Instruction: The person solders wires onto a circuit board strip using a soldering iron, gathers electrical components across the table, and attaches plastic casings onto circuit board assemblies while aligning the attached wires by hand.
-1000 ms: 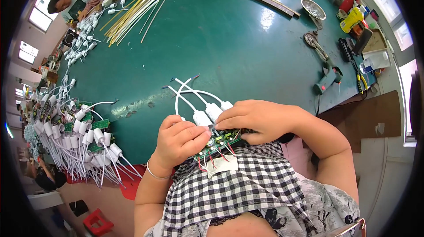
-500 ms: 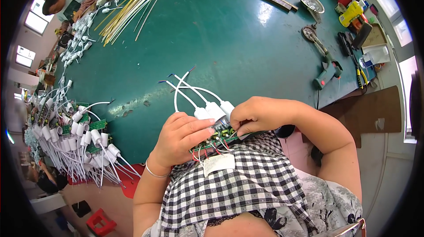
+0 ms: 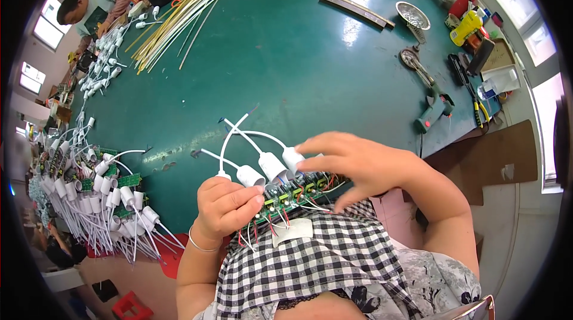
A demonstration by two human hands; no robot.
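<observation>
A green circuit board strip [image 3: 291, 196], with yellow and black parts and red and white wires, rests at the table's near edge against my checked apron. White sockets on white cables, one of them the middle socket [image 3: 274, 168], stand along its far side. My left hand [image 3: 229, 205] is closed at the strip's left end, its fingers wrapped round a white socket [image 3: 223, 175] whose top and cable stick out above them. Over the strip's right end, my right hand [image 3: 361, 165] is open with fingers spread. Its fingertips are close to the right socket [image 3: 292, 159]; contact is unclear.
To the left lies a heap of wired white sockets [image 3: 98, 198]. Long thin rods [image 3: 191, 13] lie at the far left, near another person [image 3: 98, 7]. Metal bars [image 3: 356, 11], a green heat gun [image 3: 434, 111], a metal dish [image 3: 413, 16] and a yellow bottle [image 3: 465, 28] are on the right.
My right hand has come off the board, lifting and spreading its fingers. My left hand has shifted left and down, its fingers curling in, so more of the board shows.
</observation>
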